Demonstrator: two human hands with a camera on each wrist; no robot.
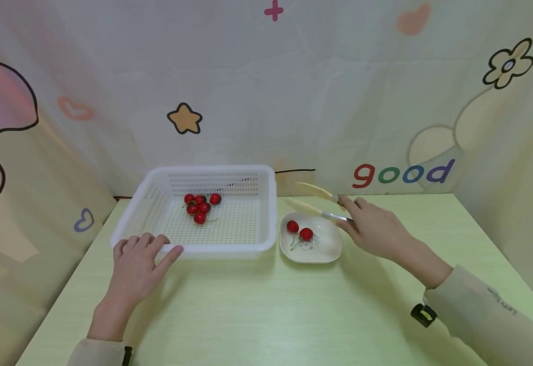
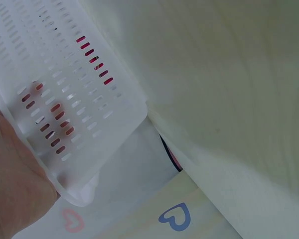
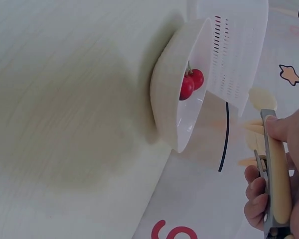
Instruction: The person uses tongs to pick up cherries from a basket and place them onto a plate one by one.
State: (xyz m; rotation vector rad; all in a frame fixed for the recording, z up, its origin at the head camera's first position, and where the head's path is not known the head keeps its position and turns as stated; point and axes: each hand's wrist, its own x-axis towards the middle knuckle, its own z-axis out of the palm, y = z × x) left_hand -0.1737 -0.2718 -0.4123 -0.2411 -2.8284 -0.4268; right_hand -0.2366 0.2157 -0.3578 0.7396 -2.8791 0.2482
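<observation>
On the near left rim of a white perforated basket (image 1: 220, 248) rests my left hand (image 1: 139, 267), its fingers curled over the edge and the thumb along the outside. Several red cherries (image 1: 199, 218) lie together inside that basket. My right hand (image 1: 376, 226) grips a pair of tongs (image 3: 277, 174) with cream-coloured tips, which are spread apart with nothing between them. Below and left of this hand stands a small white dish (image 1: 325, 254) holding two cherries (image 1: 306, 234) with stems. The tong tips hang over the far side of the dish.
A pale green-yellow table (image 1: 266, 315) carries the basket and, close to its right side, the dish. Behind the table's back edge hangs a printed curtain (image 1: 266, 101) with a star, hearts and the word "good". Curtain fabric also flanks both sides.
</observation>
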